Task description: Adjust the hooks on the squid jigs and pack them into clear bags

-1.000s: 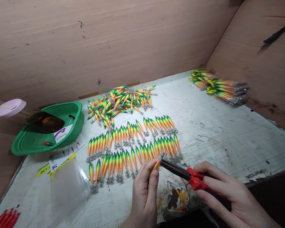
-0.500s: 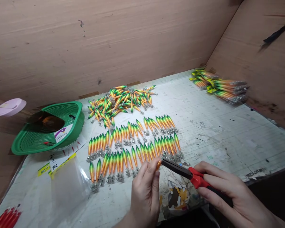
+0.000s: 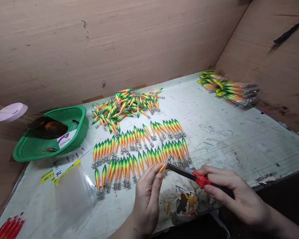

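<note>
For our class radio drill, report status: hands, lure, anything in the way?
Left hand pinching lure. Right hand gripping pliers, tips by lure's hooks. Rows of lures beyond; nothing visibly blocking.

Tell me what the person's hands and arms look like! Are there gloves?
No gloves: the left hand and right hand are both bare, with no rings that I can see. No watch, bracelet or sleeve shows on the parts of the forearms in view.
</note>
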Demonstrator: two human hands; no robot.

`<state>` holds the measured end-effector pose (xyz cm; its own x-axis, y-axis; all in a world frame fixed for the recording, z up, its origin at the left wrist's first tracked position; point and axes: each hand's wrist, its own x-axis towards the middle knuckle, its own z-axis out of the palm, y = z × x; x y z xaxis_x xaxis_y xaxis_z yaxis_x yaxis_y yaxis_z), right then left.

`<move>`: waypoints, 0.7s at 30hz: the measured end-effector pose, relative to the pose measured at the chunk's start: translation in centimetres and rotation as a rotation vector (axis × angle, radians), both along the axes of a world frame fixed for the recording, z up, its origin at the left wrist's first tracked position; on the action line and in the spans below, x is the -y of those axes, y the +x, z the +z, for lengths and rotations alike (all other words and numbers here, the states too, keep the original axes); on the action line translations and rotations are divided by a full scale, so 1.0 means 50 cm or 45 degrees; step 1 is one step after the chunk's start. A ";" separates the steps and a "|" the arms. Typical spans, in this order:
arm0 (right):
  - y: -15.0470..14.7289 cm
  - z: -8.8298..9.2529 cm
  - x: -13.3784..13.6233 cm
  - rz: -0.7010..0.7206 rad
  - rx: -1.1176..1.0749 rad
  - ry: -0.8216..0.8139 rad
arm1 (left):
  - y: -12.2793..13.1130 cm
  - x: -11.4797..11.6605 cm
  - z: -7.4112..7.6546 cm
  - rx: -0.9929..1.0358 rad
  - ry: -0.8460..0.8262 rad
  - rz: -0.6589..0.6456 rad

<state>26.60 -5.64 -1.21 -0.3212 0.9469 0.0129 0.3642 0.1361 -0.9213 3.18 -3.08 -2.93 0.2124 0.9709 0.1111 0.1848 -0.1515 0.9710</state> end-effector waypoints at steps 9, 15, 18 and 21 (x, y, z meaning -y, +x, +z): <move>-0.003 0.000 0.001 0.004 -0.079 -0.111 | 0.008 0.002 0.006 0.598 -0.730 -0.030; -0.008 0.009 0.013 -0.130 -0.055 -0.049 | 0.024 0.000 0.016 0.898 -0.970 -0.193; -0.004 0.013 0.018 -0.128 -0.052 -0.047 | 0.027 0.002 0.023 0.926 -1.058 -0.194; 0.022 0.007 0.027 -0.187 -0.008 -0.027 | 0.024 -0.013 0.028 0.743 -0.920 -0.076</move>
<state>27.69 -7.01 -0.86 -0.1793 0.9838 -0.0063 0.3731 0.0620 -0.9257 4.38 -2.45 -1.54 0.3648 0.8354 -0.4113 -0.3515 0.5325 0.7700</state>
